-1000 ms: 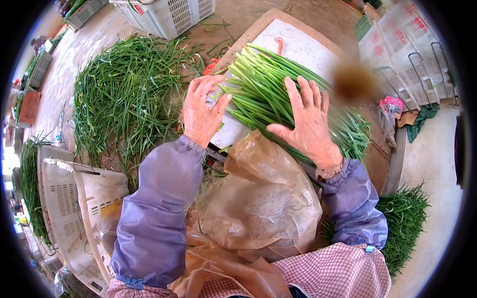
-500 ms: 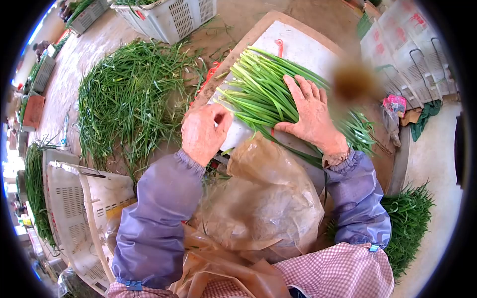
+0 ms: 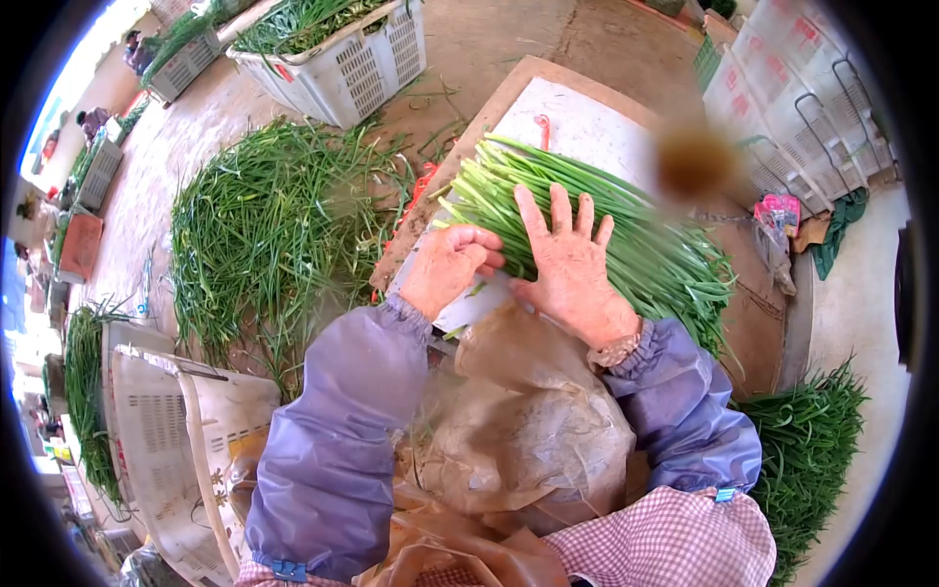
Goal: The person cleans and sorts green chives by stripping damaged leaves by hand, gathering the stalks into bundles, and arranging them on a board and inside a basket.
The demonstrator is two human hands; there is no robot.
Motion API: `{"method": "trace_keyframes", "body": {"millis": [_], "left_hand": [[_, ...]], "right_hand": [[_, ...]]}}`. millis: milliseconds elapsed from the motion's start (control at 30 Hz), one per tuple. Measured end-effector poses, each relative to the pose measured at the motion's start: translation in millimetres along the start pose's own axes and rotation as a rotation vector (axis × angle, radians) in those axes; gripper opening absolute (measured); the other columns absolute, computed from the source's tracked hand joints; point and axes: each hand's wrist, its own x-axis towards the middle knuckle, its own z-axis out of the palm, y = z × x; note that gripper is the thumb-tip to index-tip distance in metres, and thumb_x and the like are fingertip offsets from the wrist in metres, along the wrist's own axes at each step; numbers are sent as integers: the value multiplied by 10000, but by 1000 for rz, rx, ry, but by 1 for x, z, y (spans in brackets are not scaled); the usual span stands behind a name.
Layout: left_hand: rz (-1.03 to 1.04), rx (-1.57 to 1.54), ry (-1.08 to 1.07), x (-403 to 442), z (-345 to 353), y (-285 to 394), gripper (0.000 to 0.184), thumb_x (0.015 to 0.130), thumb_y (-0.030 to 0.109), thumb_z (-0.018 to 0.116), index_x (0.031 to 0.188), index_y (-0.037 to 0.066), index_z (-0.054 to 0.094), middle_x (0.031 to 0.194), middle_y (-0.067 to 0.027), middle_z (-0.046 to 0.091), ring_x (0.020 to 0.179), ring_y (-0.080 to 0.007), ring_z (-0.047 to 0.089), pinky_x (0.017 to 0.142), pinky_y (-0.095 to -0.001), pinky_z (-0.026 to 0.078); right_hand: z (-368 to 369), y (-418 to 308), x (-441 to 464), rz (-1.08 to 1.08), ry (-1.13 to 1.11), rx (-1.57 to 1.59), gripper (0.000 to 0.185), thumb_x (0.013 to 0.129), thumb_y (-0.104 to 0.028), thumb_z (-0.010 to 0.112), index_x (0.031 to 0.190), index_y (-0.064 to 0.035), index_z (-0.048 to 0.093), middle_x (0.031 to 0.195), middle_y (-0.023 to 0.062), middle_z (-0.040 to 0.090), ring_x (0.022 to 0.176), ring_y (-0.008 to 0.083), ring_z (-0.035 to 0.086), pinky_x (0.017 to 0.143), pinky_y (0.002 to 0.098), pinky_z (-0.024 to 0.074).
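Observation:
A bundle of garlic chives (image 3: 675, 264) lies across a white board (image 3: 577, 108), its pale cut ends toward the upper left and leafy tips toward the lower right. My right hand (image 3: 567, 264) is open over the stalks, fingers spread, palm down. Beside the near edge of the bundle, close to the pale ends, my left hand (image 3: 450, 269) is closed with curled fingers. Whatever it pinches, if anything, is hidden. A red tie (image 3: 544, 129) lies on the board beyond the stalks. A brown plastic sheet (image 3: 533, 411) covers my lap below both hands.
Left of the board lies a loose heap of chives (image 3: 264, 235) on the floor. A white crate of greens (image 3: 342, 83) stands behind it, and an upright crate (image 3: 230, 421) is at my left. More chives (image 3: 812, 460) lie at right. Stacked crates (image 3: 782, 98) stand farther back.
My left hand has moved right to the bundle and its fingers have curled further. My right hand has shifted toward the pale ends, fingers spread wider. The camera view has shifted slightly.

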Motion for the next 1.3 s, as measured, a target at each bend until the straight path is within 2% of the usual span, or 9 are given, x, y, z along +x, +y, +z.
{"method": "trace_keyframes", "body": {"millis": [33, 133, 300, 567, 733, 867, 900, 1167, 1300], "left_hand": [[47, 16, 8, -1, 3, 0, 195, 859, 99, 523, 1007, 28, 629, 924, -36, 668, 785, -63, 589, 625, -205, 442], [129, 63, -10, 1, 8, -10, 185, 861, 107, 558, 1008, 19, 626, 908, -28, 667, 803, -69, 592, 658, -213, 457], [265, 200, 42, 5, 14, -14, 191, 824, 68, 609, 999, -9, 621, 928, -42, 655, 823, -94, 606, 761, -249, 498], [424, 371, 132, -10, 22, -20, 187, 802, 49, 597, 980, 11, 640, 901, -81, 659, 762, -123, 625, 699, -270, 518], [474, 442, 600, -15, 20, -4, 126, 770, 24, 608, 893, 18, 640, 825, -62, 639, 643, -125, 580, 591, -264, 484], [836, 941, 656, -9, 17, 21, 254, 737, 41, 618, 989, 74, 626, 1008, -73, 606, 919, -228, 573, 850, -365, 434], [876, 985, 618, -5, 20, 23, 310, 757, 75, 604, 1066, 104, 613, 1109, -64, 575, 1065, -240, 517, 961, -403, 348], [735, 923, 604, 15, 26, 7, 199, 814, 132, 586, 1006, 110, 635, 1016, -42, 632, 997, -232, 566, 936, -396, 359], [713, 975, 689, 29, 13, 18, 199, 773, 231, 661, 933, 115, 639, 912, -50, 633, 892, -245, 600, 798, -379, 436]], "right_hand": [[-2, 3, 1, -5, -25, 5, 1020, 613, -236, 778, 1449, -164, 198, 1370, 260, 311, 1227, 523, 321, 964, 688, 240], [-1, 25, 3, -119, -16, 55, 997, 624, -214, 758, 1447, -148, 200, 1383, 245, 307, 1253, 496, 307, 996, 658, 232], [-1, 67, 12, -247, -67, 144, 997, 634, -354, 767, 1432, -97, 226, 1420, 174, 307, 1329, 383, 262, 1079, 531, 197], [-9, 62, 13, -297, -144, 163, 1064, 588, -493, 773, 1417, -77, 252, 1403, 197, 310, 1305, 407, 276, 1054, 546, 233], [1, 37, -13, -307, -35, -12, 1007, 613, -456, 770, 1413, -93, 278, 1410, 207, 295, 1300, 428, 276, 1017, 597, 268], [0, 33, -15, -303, -17, -9, 969, 626, -435, 768, 1404, -96, 301, 1409, 200, 301, 1301, 420, 280, 1000, 602, 286], [1, 33, -14, -307, -12, -1, 955, 631, -428, 767, 1401, -96, 309, 1409, 196, 304, 1300, 418, 283, 998, 600, 287], [4, 29, -22, -306, 57, 32, 893, 634, -387, 770, 1382, -128, 356, 1401, 194, 327, 1289, 438, 291, 1009, 617, 263], [3, 24, -21, -318, 54, 10, 865, 639, -379, 767, 1370, -136, 374, 1392, 195, 337, 1273, 433, 313, 990, 608, 281]]}}
